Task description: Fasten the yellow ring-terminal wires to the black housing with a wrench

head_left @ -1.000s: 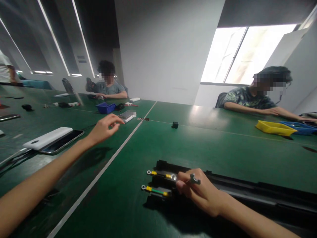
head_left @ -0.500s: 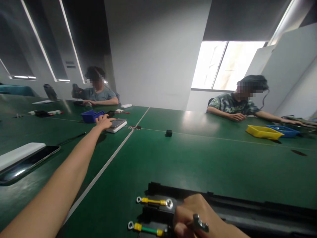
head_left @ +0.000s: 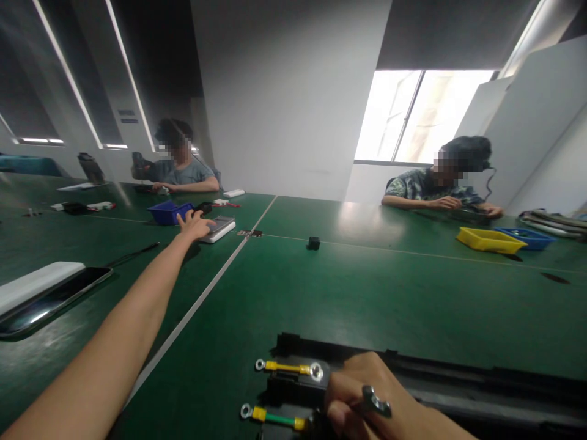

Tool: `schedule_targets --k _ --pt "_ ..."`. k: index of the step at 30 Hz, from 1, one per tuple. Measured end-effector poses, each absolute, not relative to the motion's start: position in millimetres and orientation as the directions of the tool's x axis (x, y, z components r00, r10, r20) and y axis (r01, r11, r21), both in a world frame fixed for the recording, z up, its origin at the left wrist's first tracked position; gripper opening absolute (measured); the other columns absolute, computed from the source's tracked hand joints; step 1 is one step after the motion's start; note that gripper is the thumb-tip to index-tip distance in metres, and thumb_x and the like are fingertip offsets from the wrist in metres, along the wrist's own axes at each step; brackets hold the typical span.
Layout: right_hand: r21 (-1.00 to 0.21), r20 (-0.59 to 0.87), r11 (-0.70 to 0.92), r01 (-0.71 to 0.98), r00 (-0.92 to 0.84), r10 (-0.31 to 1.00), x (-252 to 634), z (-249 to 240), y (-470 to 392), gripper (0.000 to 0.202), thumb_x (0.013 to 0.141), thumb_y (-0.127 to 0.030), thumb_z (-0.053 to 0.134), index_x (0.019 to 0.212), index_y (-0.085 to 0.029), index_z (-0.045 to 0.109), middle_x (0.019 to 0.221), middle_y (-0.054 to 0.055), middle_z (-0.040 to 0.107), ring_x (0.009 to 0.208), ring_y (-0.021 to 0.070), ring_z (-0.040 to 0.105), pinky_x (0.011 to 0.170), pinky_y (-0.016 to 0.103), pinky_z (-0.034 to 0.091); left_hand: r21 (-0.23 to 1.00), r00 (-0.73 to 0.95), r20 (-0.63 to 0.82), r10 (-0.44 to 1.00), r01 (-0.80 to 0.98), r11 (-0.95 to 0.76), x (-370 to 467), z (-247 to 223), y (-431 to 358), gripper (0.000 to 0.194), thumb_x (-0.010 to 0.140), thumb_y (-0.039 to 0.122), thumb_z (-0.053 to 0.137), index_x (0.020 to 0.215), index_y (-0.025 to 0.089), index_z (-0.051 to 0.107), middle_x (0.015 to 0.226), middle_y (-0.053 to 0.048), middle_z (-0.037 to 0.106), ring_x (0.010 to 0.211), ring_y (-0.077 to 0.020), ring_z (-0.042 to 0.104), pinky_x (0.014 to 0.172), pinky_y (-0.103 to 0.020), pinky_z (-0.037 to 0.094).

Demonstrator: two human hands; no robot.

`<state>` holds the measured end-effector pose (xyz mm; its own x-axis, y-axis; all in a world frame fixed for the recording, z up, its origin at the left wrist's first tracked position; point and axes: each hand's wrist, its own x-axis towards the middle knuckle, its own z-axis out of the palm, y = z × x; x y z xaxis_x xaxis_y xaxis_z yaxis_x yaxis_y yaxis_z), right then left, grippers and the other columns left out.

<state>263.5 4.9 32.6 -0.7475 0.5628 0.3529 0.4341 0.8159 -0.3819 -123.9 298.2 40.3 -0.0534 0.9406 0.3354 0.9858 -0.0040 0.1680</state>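
Observation:
My left hand (head_left: pixel 195 225) is stretched far forward with its fingers spread, over the near side of a phone lying on a white box (head_left: pixel 219 238), beside a blue bin (head_left: pixel 166 212). My right hand (head_left: pixel 362 391) is closed around a metal wrench (head_left: pixel 376 401), whose open-jawed end sticks out of the fist. This hand rests over a long black housing (head_left: pixel 458 385) at the lower right. Two short leads with ring terminals, one yellow (head_left: pixel 288 368) and one green and yellow (head_left: pixel 279 420), stick out from the housing's left end.
A phone (head_left: pixel 68 299) and a white box (head_left: pixel 41 284) lie at the left. A small black cube (head_left: pixel 314 243) sits mid-table. Yellow (head_left: pixel 490 241) and blue (head_left: pixel 527 238) bins stand at the right. Two people sit across the table.
My left hand's fingers have spread a little by the phone. The person at the right has drawn an outstretched arm in, and both hands are now together.

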Motion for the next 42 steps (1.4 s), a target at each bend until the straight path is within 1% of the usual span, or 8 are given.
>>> schedule_targets --k 4,7,10,13,15,18,34,42 --pt "-0.418 0.349 0.821 0.389 -0.765 0.541 263 30 6 0.053 0.101 -0.043 0.008 0.071 -0.019 0.044 0.057 0.000 0.046 0.050 0.0125 0.037 0.053 0.026 0.033 0.223 -0.141 0.443 0.885 0.974 0.043 -113 50 278 0.057 0.078 0.012 0.051 0.135 0.019 0.048 0.140 -0.016 0.037 0.132 -0.0414 0.019 0.103 -0.064 0.011" --pt "-0.483 0.344 0.799 0.358 -0.761 0.550 263 29 7 0.048 0.101 -0.044 0.012 0.069 -0.020 0.040 0.057 -0.003 0.038 0.049 0.0116 0.032 0.052 0.025 0.030 0.242 -0.122 0.484 0.867 0.970 0.002 -99 55 242 0.052 0.082 0.013 0.045 0.134 0.014 0.045 0.140 -0.017 0.033 0.131 -0.0378 0.024 0.106 -0.054 0.018" --pt "-0.528 0.356 0.779 0.337 -0.745 0.564 263 29 8 0.042 0.100 -0.041 0.018 0.068 -0.020 0.037 0.056 -0.004 0.034 0.048 0.0107 0.031 0.051 0.024 0.029 0.261 -0.058 0.480 0.876 0.962 -0.079 -79 47 177 0.037 0.086 0.017 0.042 0.121 0.013 0.052 0.128 -0.016 0.043 0.122 -0.0351 0.037 0.102 -0.049 0.028" --pt "-0.547 0.342 0.757 0.359 -0.729 0.593 263 28 8 0.040 0.100 -0.039 0.021 0.069 -0.020 0.038 0.056 -0.005 0.032 0.047 0.0100 0.030 0.049 0.023 0.027 0.305 0.129 0.383 0.915 0.917 -0.257 -55 28 92 0.016 0.089 0.025 0.044 0.100 0.019 0.055 0.105 -0.006 0.055 0.102 -0.0228 0.053 0.093 -0.032 0.042" --pt "-0.547 0.331 0.745 0.381 -0.720 0.610 263 27 9 0.040 0.099 -0.040 0.023 0.069 -0.020 0.038 0.055 -0.006 0.031 0.046 0.0094 0.029 0.048 0.022 0.025 0.502 0.430 0.198 0.881 0.727 -0.468 -39 16 40 0.015 0.091 0.026 0.046 0.104 0.021 0.051 0.107 -0.005 0.055 0.102 -0.0211 0.052 0.090 -0.030 0.044" --pt "-0.520 0.308 0.744 0.419 -0.721 0.621 261 25 9 0.039 0.099 -0.039 0.024 0.069 -0.020 0.038 0.055 -0.006 0.030 0.046 0.0092 0.028 0.048 0.022 0.024 0.601 0.600 0.068 0.797 0.613 -0.512 -20 7 -7 0.025 0.089 0.022 0.053 0.114 0.023 0.048 0.117 -0.006 0.051 0.108 -0.0221 0.048 0.097 -0.033 0.040" --pt "-0.458 0.273 0.790 0.408 -0.781 0.562 262 24 9 0.032 0.096 -0.033 0.026 0.070 -0.020 0.038 0.057 -0.005 0.031 0.048 0.0105 0.028 0.051 0.023 0.026 0.550 0.648 0.102 0.755 0.596 -0.585 1 -5 1 0.004 0.089 0.016 0.052 0.089 0.019 0.051 0.091 -0.002 0.053 0.087 -0.0195 0.048 0.084 -0.031 0.040" --pt "-0.505 0.257 0.760 0.410 -0.769 0.586 262 24 9 0.032 0.097 -0.033 0.027 0.072 -0.019 0.039 0.058 -0.004 0.037 0.049 0.0097 0.030 0.052 0.023 0.026 0.675 0.620 0.073 0.781 0.546 -0.496 -3 -7 1 0.002 0.089 0.019 0.056 0.089 0.017 0.056 0.087 0.000 0.056 0.077 -0.0154 0.051 0.070 -0.024 0.040"
